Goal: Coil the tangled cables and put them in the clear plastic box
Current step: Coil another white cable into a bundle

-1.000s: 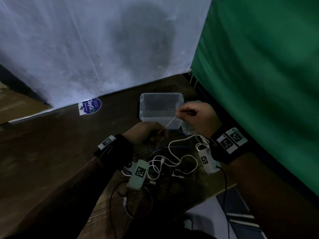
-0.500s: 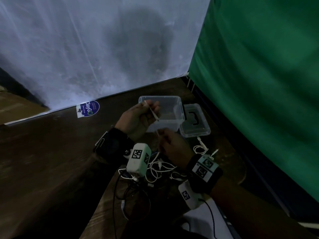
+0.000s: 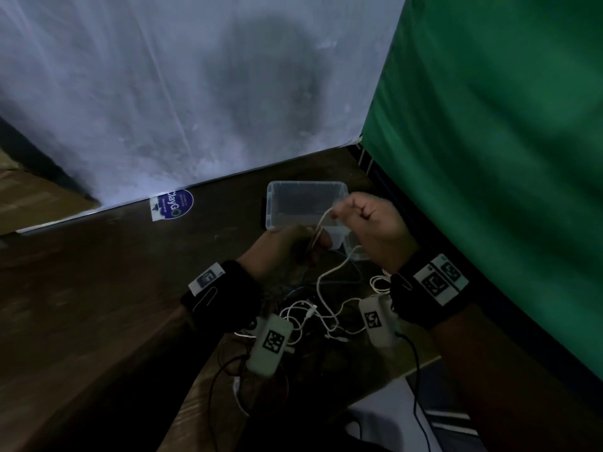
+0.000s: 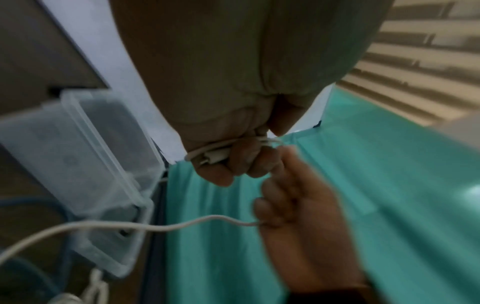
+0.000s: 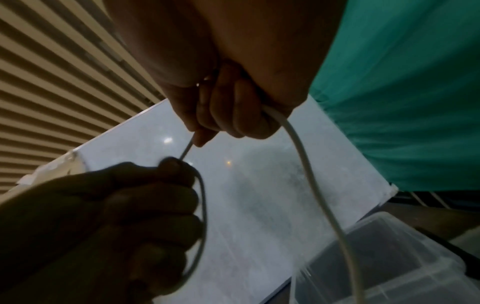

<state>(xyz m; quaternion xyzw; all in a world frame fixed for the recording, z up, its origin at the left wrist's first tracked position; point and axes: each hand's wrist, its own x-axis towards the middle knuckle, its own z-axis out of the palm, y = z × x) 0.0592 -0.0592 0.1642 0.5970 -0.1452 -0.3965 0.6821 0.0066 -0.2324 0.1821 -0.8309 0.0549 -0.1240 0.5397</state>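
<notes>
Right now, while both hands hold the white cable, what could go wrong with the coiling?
1. The white cable runs from the right hand down into the tangle on the table; pulling more may tighten knots or drag other cables along.
2. The left hand grips only a few loops with the plug; they may slip and uncoil.
3. The box stands just behind the hands; a wide winding motion could knock it.

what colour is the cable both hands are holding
White; the cable shows best in the right wrist view, running between both hands.
</notes>
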